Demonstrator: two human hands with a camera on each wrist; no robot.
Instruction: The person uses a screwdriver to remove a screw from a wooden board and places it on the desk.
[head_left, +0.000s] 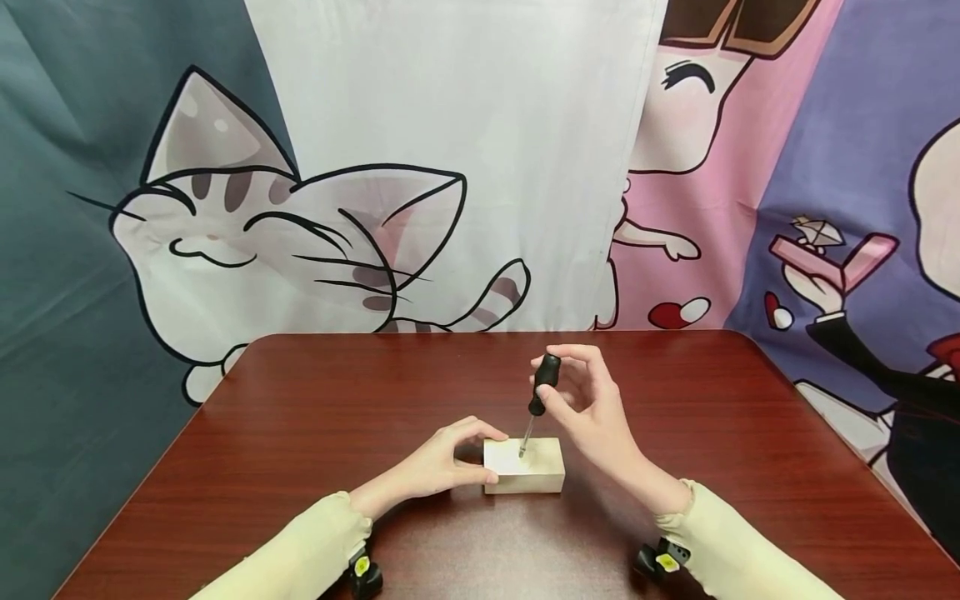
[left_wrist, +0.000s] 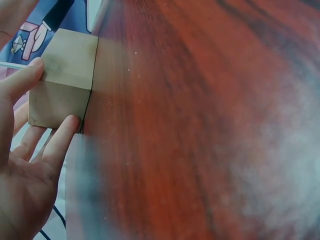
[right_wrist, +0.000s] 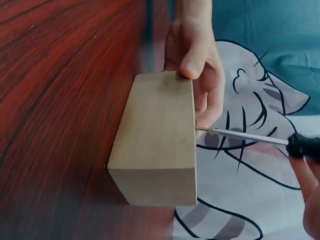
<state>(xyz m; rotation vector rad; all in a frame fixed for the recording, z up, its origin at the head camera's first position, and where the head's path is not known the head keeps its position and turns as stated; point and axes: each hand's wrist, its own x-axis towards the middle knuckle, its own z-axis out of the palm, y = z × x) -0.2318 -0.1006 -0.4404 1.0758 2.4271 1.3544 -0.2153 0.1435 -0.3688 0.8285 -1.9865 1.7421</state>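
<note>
A pale wooden block (head_left: 524,467) lies on the table. My left hand (head_left: 444,461) grips its left end, with the thumb at the near edge and fingers over the far side. In the right wrist view a brass-coloured screw (right_wrist: 205,130) stands partly sunk in the block's top face. My right hand (head_left: 592,404) holds a screwdriver (head_left: 546,385) by its black handle between thumb and fingers. The shaft (right_wrist: 250,136) slants slightly, its tip at the screw's head. In the left wrist view the left fingertips touch the block's end (left_wrist: 59,105); the screw is hidden there.
The red-brown wooden table (head_left: 360,392) extends around the block on all sides. A cartoon-printed curtain (head_left: 480,167) hangs behind the far edge. Small black wrist devices (head_left: 363,575) sit below both sleeves, close over the tabletop.
</note>
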